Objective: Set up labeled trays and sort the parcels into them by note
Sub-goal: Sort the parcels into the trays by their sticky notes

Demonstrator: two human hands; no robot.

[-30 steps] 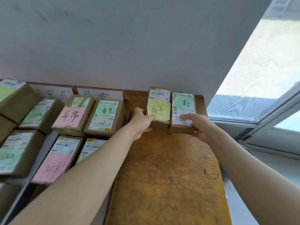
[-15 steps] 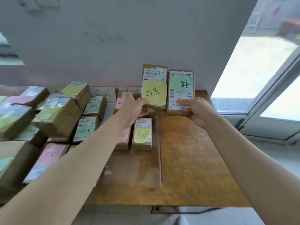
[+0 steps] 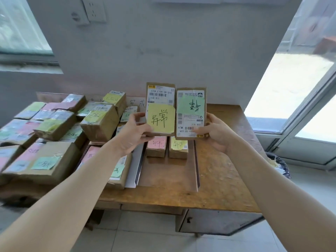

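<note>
What has just changed: a second ago both parcels lay flat at the far end of the tabletop (image 3: 218, 170) with the hands on them; now they are lifted clear and held upright, faces toward the camera.
Left hand (image 3: 135, 132): curled round the lower left edge of the yellow-note parcel (image 3: 161, 106), thumb on the front, fingers behind.
Right hand (image 3: 216, 131): curled round the lower right corner of the green-note parcel (image 3: 190, 113), thumb on the label.
Yellow-note parcel: in the air just beside the other, edges touching or nearly so; its note reads 异常.
Green-note parcel: in the air at the same height; its note is upside down and I cannot read it surely.
Tray (image 3: 196, 160): clear-walled, on the tabletop below the held parcels; at its far end lie a pink-note box (image 3: 156, 146) and a yellow-note box (image 3: 179, 147), both apparently marked 异常.
Heap of parcels (image 3: 54, 133): piled to the left, near a white card (image 3: 137, 103) reading 完成.
Meaning for the task: the pick-up looks done and the notes are being checked. The yellow-note parcel probably belongs in the tray beneath; the green-note parcel likely goes elsewhere.
</note>
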